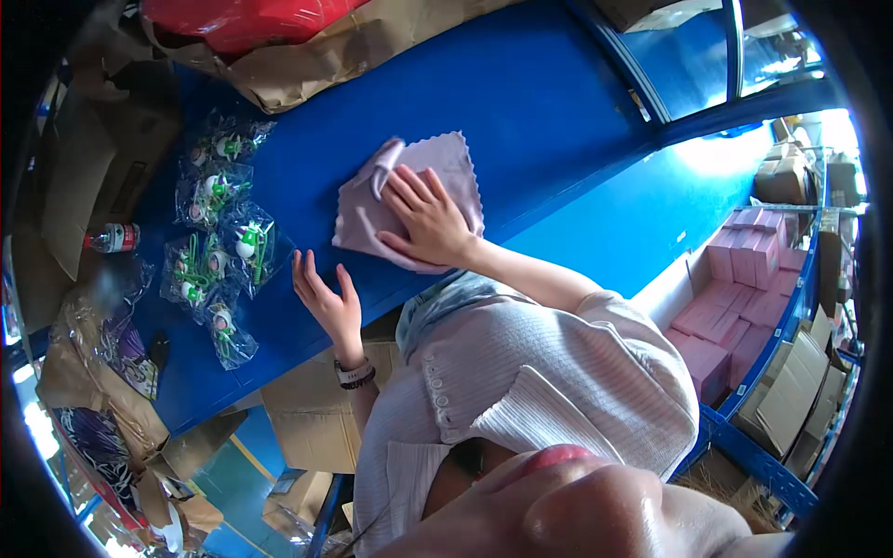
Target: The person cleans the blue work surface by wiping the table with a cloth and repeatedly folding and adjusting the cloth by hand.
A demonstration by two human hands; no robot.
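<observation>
My right hand [428,219] lies flat on a pale pink cloth [451,163] with scalloped edges, its fingers spread. The cloth rests on the blue table [521,88], and one of its corners is folded up near my fingertips. My left hand [327,302] is held at the near edge of the table, left of the cloth, fingers apart and nothing in it. A dark band and a watch circle that wrist. Farther left lie several clear plastic bags [219,191] containing small green and white figures with cords.
Brown paper with a red item [251,23] lies at the top. A bottle [113,238], cardboard [79,177] and crumpled wrapping [79,339] are on the left. Pink boxes [721,321] fill a blue-edged shelf at right. A cardboard box [312,409] stands below the table.
</observation>
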